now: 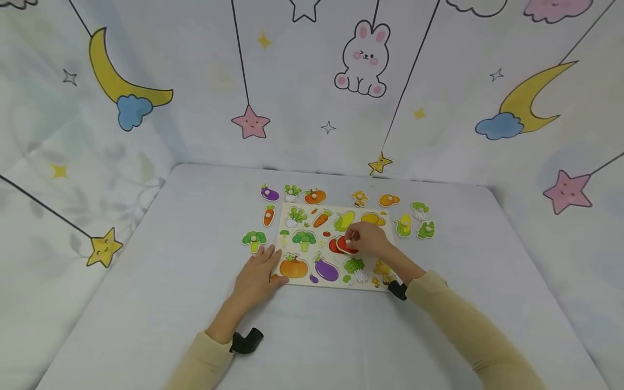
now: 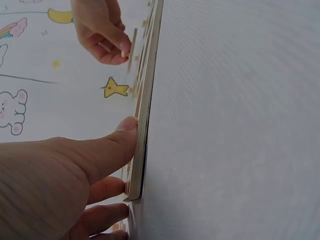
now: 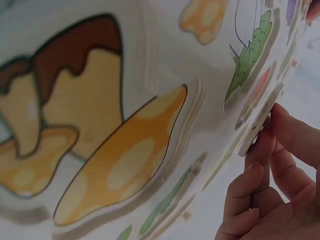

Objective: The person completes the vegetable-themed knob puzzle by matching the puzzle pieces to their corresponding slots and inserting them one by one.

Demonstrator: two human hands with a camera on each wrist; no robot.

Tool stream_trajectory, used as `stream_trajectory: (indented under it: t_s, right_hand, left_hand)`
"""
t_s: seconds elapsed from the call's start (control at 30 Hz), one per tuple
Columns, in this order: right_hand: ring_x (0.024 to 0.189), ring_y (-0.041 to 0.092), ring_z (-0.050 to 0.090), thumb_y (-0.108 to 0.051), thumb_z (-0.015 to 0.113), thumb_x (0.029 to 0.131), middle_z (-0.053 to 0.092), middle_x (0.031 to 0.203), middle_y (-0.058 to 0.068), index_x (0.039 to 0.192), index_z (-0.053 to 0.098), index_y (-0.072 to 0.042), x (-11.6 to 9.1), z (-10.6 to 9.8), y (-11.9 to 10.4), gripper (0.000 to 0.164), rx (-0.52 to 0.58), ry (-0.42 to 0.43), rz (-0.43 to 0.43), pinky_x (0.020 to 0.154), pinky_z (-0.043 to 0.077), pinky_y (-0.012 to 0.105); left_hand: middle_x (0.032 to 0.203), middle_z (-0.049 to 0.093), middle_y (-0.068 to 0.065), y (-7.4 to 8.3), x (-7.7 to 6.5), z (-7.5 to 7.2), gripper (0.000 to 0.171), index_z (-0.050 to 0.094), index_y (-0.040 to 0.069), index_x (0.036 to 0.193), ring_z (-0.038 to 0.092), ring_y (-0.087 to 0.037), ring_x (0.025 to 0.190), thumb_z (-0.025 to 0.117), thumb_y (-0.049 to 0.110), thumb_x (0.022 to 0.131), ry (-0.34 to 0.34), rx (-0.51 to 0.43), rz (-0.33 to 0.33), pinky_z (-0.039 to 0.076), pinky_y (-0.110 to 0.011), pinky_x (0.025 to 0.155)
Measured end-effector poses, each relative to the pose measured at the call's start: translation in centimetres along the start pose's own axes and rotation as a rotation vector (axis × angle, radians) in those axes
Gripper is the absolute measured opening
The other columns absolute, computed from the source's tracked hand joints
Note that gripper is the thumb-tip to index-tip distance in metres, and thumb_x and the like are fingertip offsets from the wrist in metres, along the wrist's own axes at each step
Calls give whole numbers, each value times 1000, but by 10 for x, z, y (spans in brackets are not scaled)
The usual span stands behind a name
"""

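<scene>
A pale wooden puzzle board [image 1: 341,283] with vegetable pictures lies on the white table. My right hand [image 1: 366,239] pinches a red tomato piece [image 1: 345,246] between thumb and fingers, over the printed tomato picture in the board's middle. Seen edge-on in the right wrist view, the tomato piece [image 3: 259,125] looks tilted against the board; whether it touches cannot be told. At the near left corner, my left hand [image 1: 255,276] rests with fingers extended along the board's side. Its thumb [image 2: 112,150] lies against the front edge in the left wrist view.
Loose pieces lie around the board: broccoli [image 1: 254,240], carrot [image 1: 268,215], eggplant [image 1: 270,193] and pumpkin [image 1: 315,196] on the left and behind; mushroom [image 1: 359,199], potato [image 1: 389,200], corn [image 1: 403,225] and green vegetables [image 1: 426,229] to the right. A patterned cloth wall stands behind the table.
</scene>
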State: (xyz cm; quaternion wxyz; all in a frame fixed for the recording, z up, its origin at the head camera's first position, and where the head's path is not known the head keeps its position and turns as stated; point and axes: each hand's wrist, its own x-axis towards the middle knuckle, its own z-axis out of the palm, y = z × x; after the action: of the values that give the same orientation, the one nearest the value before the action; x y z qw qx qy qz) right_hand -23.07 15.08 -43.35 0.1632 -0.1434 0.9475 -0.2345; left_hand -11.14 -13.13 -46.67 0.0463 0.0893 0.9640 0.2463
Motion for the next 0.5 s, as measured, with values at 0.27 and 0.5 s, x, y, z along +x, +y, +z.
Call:
stream_trajectory:
  t_s: [0.27,0.5]
  right_hand:
    - [68,17,52,-17,72,88,61,78,2,91,68,-12,12,13,-9,7,-34,-43,-3,62,38,27]
    - [69,18,52,-17,71,89,61,80,2,91,68,-13,16,14,-14,6,-10,-66,33,60,40,26]
  left_hand:
    - [152,40,-20,-1,-2,3,68,48,2,143,29,-42,145,71,35,88,16,10,8,26,-58,116]
    - [153,40,-20,-2,-1,2,68,48,2,143,28,-41,145,71,35,88,27,0,13,25,-58,116]
